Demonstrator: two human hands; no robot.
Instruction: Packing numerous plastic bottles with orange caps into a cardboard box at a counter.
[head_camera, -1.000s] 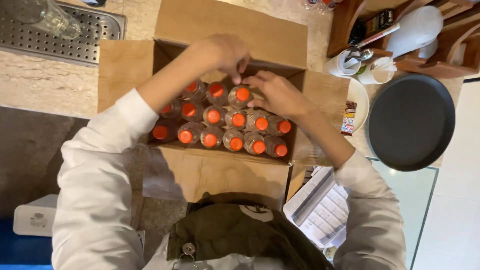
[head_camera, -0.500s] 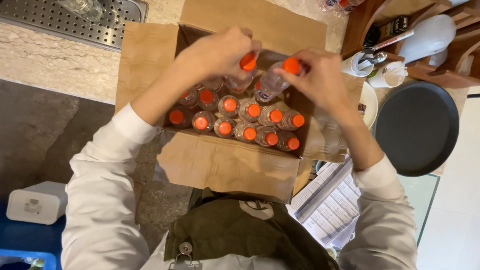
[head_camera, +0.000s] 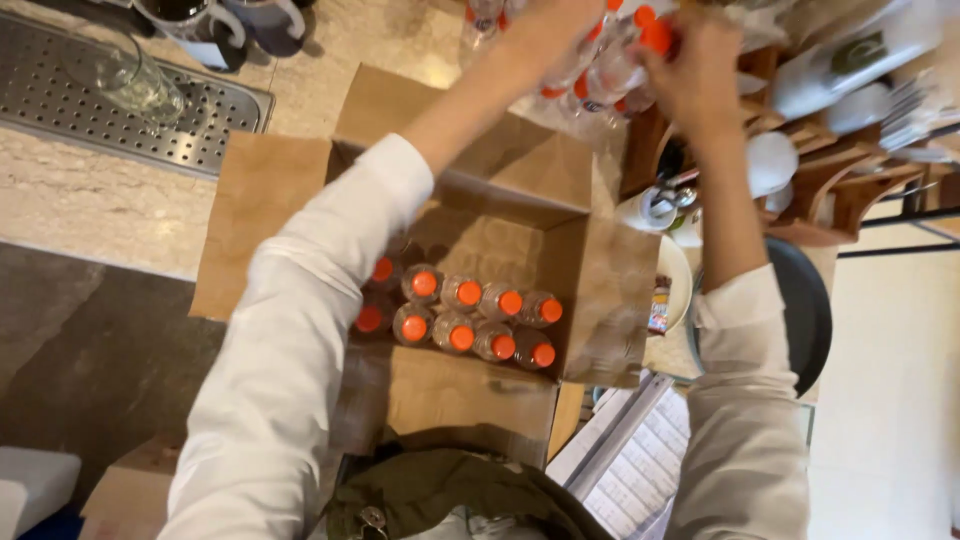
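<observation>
Head view: both hands are up past the far flap of the box (head_camera: 500, 200), near the top edge of frame. Left hand (head_camera: 545, 30) is clenched around clear bottles (head_camera: 590, 75) with orange caps, held over the counter (head_camera: 90, 215) beyond the box. Right hand (head_camera: 690, 70) is closed on a bottle too, with an orange cap (head_camera: 657, 37) showing at its fingers. Motion blur there, so exact bottle count per hand can't be told.

The box sits open on the counter, flaps spread. The near half holds two rows of capped bottles (head_camera: 465, 320), upright and touching each other; the far half of the box floor is bare. Left sleeve (head_camera: 300, 330) crosses over the box's left side and hides a few caps.

Around: drain grate (head_camera: 60, 100) with an upside-down glass (head_camera: 130, 75) top left, mugs (head_camera: 215, 20) behind it, wooden rack (head_camera: 820, 180) with dishes to the right, dark round tray (head_camera: 805, 310) just right of the box, printed sheets (head_camera: 640, 460) at bottom.
</observation>
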